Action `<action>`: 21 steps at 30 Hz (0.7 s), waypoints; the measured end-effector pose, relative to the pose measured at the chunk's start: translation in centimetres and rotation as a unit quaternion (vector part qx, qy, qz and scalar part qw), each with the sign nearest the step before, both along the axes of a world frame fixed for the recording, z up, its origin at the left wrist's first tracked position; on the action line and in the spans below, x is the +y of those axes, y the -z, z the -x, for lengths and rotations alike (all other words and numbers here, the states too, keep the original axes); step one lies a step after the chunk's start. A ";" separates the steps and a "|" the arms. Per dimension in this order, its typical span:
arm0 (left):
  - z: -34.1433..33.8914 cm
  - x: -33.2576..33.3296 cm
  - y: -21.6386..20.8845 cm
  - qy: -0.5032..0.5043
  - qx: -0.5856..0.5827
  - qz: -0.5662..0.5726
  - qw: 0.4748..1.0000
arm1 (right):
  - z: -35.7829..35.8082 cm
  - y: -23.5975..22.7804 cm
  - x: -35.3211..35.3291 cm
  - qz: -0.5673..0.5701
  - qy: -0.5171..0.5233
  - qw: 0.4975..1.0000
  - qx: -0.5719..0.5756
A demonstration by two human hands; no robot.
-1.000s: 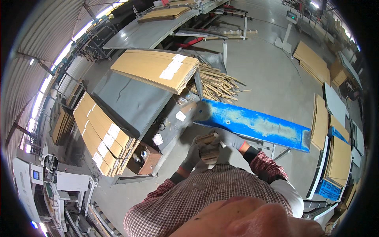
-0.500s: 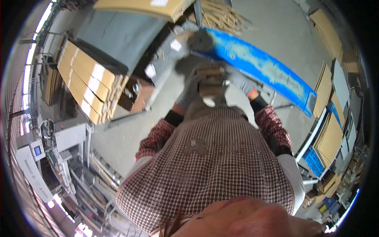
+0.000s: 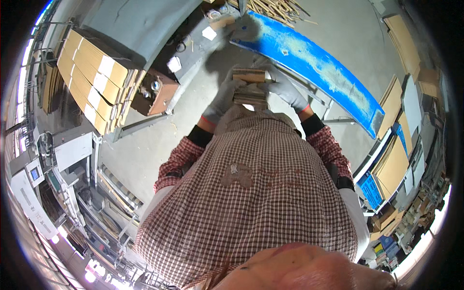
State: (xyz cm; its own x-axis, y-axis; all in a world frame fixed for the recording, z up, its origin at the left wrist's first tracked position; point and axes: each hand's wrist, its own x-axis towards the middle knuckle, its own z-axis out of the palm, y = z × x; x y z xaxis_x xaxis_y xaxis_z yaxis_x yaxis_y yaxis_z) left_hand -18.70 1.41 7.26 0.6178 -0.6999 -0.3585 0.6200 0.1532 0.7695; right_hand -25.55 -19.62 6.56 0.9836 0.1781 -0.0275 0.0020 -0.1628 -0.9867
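I see the grey worktop [image 3: 145,21] at the top left, and stacked flat cardboard sheets [image 3: 92,79] lie along its left edge. A long blue board [image 3: 314,63] runs to the right, behind my hands. My left hand [image 3: 223,99] and right hand [image 3: 282,87], both in grey gloves, grasp a small stack of brown cardboard pieces [image 3: 250,87] between them, above the concrete floor [image 3: 159,145]. My checked shirt [image 3: 251,193] hides the wrists' lower part.
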 end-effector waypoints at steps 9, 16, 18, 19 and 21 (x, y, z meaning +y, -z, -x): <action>-1.0 0.2 -0.5 0.017 -0.262 -0.010 0.965 | 2.6 4.0 -1.1 -0.193 0.125 0.966 0.119; -2.6 0.7 1.9 0.014 -0.104 0.012 0.994 | -0.4 2.8 -0.3 0.072 -0.055 0.991 0.095; -2.5 1.0 2.0 0.008 -0.048 0.041 0.998 | 0.1 10.3 1.6 -0.066 0.058 0.993 -0.075; -2.4 1.5 2.0 0.002 -0.035 0.050 0.998 | 0.1 10.5 1.8 -0.079 0.020 0.993 0.081; -2.5 2.5 2.3 -0.015 -0.042 0.065 0.997 | 0.5 6.5 3.3 -0.040 0.052 0.991 0.121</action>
